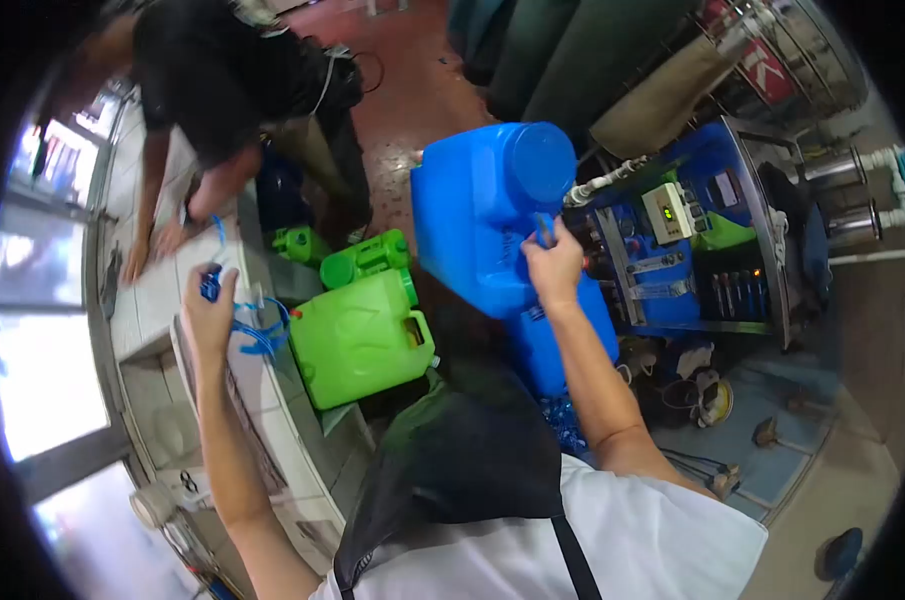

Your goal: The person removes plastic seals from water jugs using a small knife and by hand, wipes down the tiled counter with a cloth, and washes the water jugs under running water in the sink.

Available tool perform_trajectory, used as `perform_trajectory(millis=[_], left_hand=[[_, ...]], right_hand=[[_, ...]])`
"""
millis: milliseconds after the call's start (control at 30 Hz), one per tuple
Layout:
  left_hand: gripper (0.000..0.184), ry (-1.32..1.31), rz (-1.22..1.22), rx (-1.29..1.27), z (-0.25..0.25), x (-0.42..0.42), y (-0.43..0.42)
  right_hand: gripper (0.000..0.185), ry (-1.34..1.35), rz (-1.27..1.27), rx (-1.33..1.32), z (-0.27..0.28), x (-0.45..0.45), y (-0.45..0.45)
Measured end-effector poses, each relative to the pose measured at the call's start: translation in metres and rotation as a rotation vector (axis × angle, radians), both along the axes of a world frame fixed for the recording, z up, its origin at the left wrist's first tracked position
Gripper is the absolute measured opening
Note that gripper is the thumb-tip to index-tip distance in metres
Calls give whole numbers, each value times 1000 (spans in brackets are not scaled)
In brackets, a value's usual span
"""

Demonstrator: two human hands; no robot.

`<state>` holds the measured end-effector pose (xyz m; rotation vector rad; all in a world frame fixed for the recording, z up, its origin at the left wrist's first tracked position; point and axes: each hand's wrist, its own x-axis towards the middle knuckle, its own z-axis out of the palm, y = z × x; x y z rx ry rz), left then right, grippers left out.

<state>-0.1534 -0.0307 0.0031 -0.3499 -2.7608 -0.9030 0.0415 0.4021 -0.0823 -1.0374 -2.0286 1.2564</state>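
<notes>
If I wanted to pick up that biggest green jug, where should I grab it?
Probably by the loop handle on the right of the green jug, coming from the side that faces the big blue container. The loop has an opening that fingers could pass through, while the jug's broad face looks too wide to grasp.

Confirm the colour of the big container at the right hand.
Blue. The big container at the right hand shows best in the head view.
</notes>
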Motion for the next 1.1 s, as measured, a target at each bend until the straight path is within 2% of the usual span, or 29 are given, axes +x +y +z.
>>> perform_trajectory(millis=[33,100,167,300,367,467,567,633,733,900,967,1000,1100], left_hand=[[31,-15,-13,-30,-6,-1,13],[29,-22,-50,-130,-22,-7,28],[27,2,-109,-231,-34,-14,34],[28,-26,-125,-382,-59,-26,28],[33,64,-54,-547,-73,-32,18],[38,14,71,-670,-83,-37,5],[40,64,180,-685,-95,-36,-4],[45,45,162,-647,-97,-36,-5],[55,47,288,-702,-107,-35,-6],[51,-108,387,-672,-110,-29,-13],[45,-8,302,-495,-119,-30,-27],[41,-24,363,-569,-106,-28,-6],[42,53,385,-618,-116,-24,-21]], right_hand=[[45,-90,38,-5,-12,4,1],[35,-93,-1,319,-52,2,-7],[27,-173,43,209,-42,-1,-17],[31,-299,23,107,-51,-14,-26],[33,-317,25,96,-71,-24,-24],[41,-454,73,45,-92,-50,-20],[42,-526,52,-9,-123,-82,-17],[45,-561,75,-49,-145,-100,-13],[47,-578,104,-134,-182,-121,-8],[46,-599,235,-159,-285,-148,1],[46,-638,249,-255,-321,-157,3],[46,-646,253,-264,-330,-160,4],[46,-692,289,-294,-360,-165,6]])
